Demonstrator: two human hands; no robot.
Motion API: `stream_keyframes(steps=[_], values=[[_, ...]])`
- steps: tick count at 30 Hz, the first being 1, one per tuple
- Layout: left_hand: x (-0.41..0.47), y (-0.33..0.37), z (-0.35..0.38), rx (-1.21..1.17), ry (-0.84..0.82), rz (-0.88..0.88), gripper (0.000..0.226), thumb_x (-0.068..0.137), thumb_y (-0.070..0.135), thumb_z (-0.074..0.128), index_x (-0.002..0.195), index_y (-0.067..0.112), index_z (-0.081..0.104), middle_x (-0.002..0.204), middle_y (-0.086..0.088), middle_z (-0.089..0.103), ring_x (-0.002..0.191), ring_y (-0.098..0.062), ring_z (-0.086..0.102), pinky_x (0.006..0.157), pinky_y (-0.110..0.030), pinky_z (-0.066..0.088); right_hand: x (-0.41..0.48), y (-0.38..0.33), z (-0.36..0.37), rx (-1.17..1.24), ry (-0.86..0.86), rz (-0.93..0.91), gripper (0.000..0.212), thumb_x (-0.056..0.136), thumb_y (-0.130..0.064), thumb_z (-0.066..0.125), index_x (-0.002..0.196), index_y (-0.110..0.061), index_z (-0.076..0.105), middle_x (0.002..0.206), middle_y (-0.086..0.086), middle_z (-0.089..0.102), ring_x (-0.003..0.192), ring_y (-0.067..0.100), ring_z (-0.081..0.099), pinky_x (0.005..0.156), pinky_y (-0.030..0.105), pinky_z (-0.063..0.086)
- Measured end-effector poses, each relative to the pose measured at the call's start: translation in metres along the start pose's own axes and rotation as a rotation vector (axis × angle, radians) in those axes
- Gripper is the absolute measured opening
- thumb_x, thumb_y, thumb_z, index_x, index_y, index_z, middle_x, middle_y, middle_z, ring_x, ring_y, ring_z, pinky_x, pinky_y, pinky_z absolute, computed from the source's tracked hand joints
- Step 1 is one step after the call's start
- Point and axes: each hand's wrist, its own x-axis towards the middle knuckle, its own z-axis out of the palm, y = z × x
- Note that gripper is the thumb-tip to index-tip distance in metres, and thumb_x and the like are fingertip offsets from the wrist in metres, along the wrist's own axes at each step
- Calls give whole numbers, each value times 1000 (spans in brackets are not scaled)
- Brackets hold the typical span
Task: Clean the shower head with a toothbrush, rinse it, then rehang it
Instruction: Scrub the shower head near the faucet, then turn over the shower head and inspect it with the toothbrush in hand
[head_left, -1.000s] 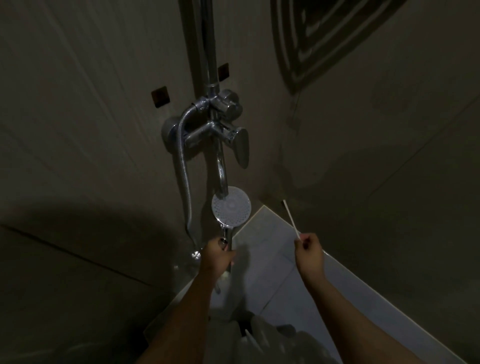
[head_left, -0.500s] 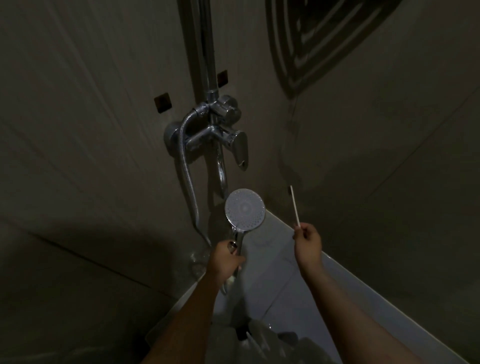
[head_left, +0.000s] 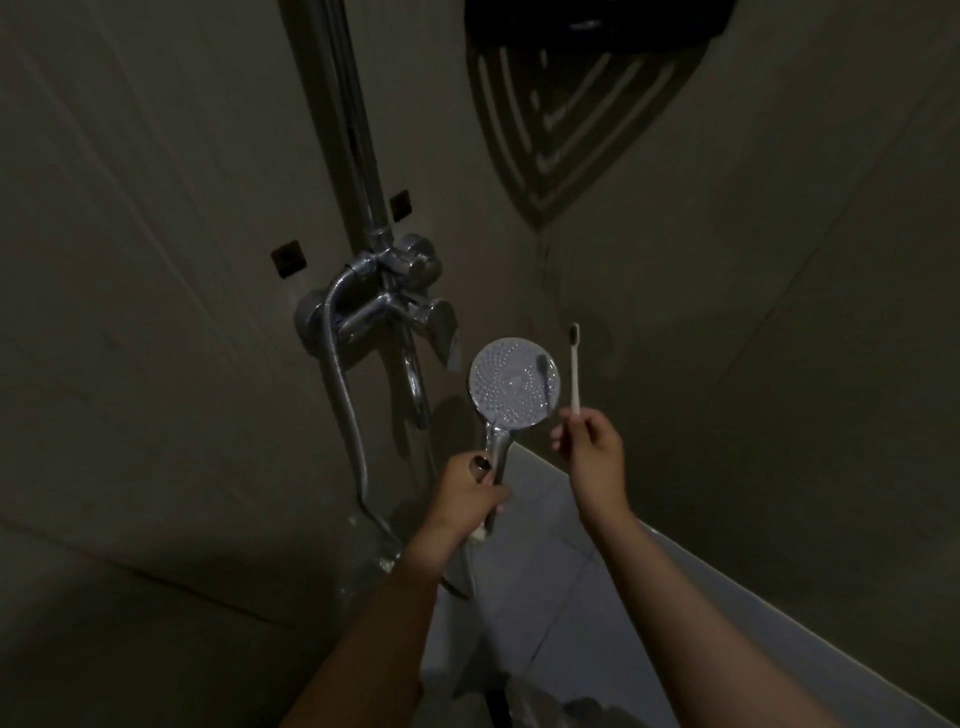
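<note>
My left hand (head_left: 470, 493) grips the chrome handle of the round shower head (head_left: 514, 382), whose white nozzle face is turned toward me. Just to its right, my right hand (head_left: 592, 447) pinches the lower end of a white toothbrush (head_left: 574, 371), held upright with its dark bristles at the top. The brush stands beside the shower head's right rim and casts a shadow on the nozzle face; the two are apart.
The chrome mixer tap (head_left: 400, 306) with its lever is fixed to the tiled wall, below a vertical riser pipe (head_left: 353, 130). A metal hose (head_left: 343, 405) loops down from the tap. A dark corner shelf (head_left: 597, 26) hangs at the top. Light floor tiles (head_left: 545, 597) lie below.
Both hands have risen and drawn together. The shower head moved up and right with its face turned toward me, and the toothbrush came upright close beside it.
</note>
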Motion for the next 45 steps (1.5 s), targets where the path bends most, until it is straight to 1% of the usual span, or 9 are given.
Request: stream_keyframes(steps=[4,8,14,19,23,30,36,41,45], values=[[1,16,1,7,-6,12,45,66,-24,55,49,14,37,42,7,41,34,2,42,39,-12,36,9,-29,37,187,-181,45,22,100,-5,33,87,-3,51,77,11,62,60,9,63,59,16,49],[5,14,2,6,-21,-61,23,75,-15,61,66,6,57,62,-5,57,56,-16,56,47,-21,50,17,-45,67,238,-291,133,30,101,-9,29,79,-8,48,93,15,66,80,18,66,75,21,54],[9,17,-1,-21,-26,-98,9,78,-11,61,83,-4,64,74,-14,63,58,-19,60,46,-21,50,20,-39,89,218,-286,263,27,99,-7,35,75,-10,46,124,25,58,119,32,56,101,34,44],[17,14,-6,-23,-47,-130,17,79,-9,61,77,9,63,71,-8,64,58,-18,61,54,-30,52,21,-34,97,243,-289,308,21,98,-4,37,80,-9,46,126,20,58,125,28,52,107,33,38],[20,9,-9,-15,-9,-184,25,79,3,63,103,-5,59,88,-16,66,69,-21,66,56,-29,51,21,-38,108,229,-296,312,27,96,-1,37,72,-9,46,132,30,51,127,35,48,109,36,37],[21,16,-7,-40,-31,-156,24,82,-5,57,73,17,62,72,-7,65,65,-23,61,57,-32,50,28,-34,105,252,-320,333,28,96,-1,37,72,-10,47,133,27,53,126,32,50,110,37,37],[23,20,-4,18,-17,-118,13,81,-7,60,94,-4,61,82,-15,61,69,-19,61,47,-12,48,29,-38,84,169,-231,218,23,97,-6,38,77,-11,48,121,34,56,112,44,56,99,40,44],[17,34,8,-1,-7,-15,21,73,-15,59,68,4,53,61,-9,52,51,-13,55,47,-20,48,22,-45,52,184,-176,164,24,97,-2,37,76,-9,47,112,42,54,91,52,56,71,21,46],[12,46,25,-7,8,55,21,66,-15,58,63,5,51,57,-12,49,53,-20,51,56,-35,46,19,-55,13,202,-93,134,24,97,-2,35,79,-10,49,75,9,54,60,12,51,51,12,40]])
